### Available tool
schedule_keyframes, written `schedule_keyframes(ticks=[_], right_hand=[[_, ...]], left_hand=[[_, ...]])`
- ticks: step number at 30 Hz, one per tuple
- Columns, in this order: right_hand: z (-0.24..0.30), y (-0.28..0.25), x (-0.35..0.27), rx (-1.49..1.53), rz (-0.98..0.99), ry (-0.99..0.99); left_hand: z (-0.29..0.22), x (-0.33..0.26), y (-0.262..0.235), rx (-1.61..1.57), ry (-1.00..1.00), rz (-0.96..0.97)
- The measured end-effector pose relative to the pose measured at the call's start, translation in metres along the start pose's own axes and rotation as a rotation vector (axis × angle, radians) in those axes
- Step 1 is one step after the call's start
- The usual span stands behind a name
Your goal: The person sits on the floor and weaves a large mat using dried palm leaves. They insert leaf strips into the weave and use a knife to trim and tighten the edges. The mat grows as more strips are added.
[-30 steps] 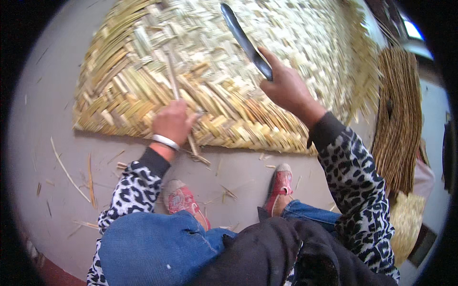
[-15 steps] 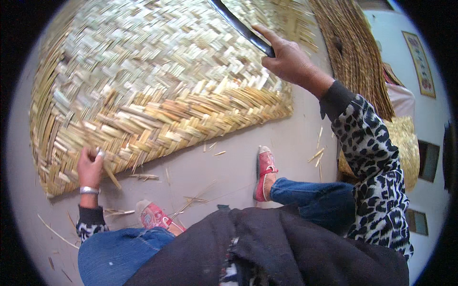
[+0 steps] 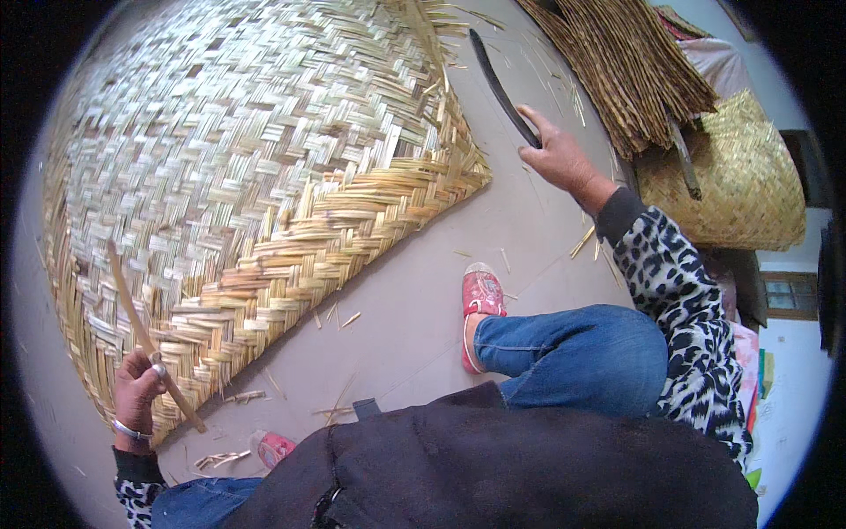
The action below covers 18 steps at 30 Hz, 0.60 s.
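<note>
The big woven mat (image 3: 247, 167) lay on the floor (image 3: 414, 309), mostly plaited, but loose strips stuck out along its near edge, so weaving seemed left to do. The left hand (image 3: 137, 397) had its fingers clamped on a thin strip (image 3: 145, 339) at that edge. The right hand (image 3: 560, 159) gripped a dark blade (image 3: 498, 84) on the far right. The mat's left side was cut off.
</note>
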State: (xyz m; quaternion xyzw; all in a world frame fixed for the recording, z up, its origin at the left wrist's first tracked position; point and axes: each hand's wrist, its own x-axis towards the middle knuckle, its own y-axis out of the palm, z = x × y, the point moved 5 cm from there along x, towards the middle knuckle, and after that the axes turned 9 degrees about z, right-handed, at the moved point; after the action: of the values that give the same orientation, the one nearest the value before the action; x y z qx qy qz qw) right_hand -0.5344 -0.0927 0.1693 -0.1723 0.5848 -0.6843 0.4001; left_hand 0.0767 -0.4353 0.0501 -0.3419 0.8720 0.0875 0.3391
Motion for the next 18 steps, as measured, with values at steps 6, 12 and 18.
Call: schedule_keyframes(ticks=[6, 12, 18], right_hand=[[-0.132, 0.085, -0.009, 0.357, -0.065, 0.189], [-0.198, 0.213, -0.027, 0.558, 0.055, 0.382], [-0.256, 0.246, -0.065, 0.640, -0.031, 0.519]], left_hand=[[-0.120, 0.020, 0.060, 0.294, 0.138, 0.014], [-0.154, 0.048, 0.158, 0.449, 0.314, 0.148], [-0.148, 0.064, 0.251, 0.529, 0.075, 0.268]])
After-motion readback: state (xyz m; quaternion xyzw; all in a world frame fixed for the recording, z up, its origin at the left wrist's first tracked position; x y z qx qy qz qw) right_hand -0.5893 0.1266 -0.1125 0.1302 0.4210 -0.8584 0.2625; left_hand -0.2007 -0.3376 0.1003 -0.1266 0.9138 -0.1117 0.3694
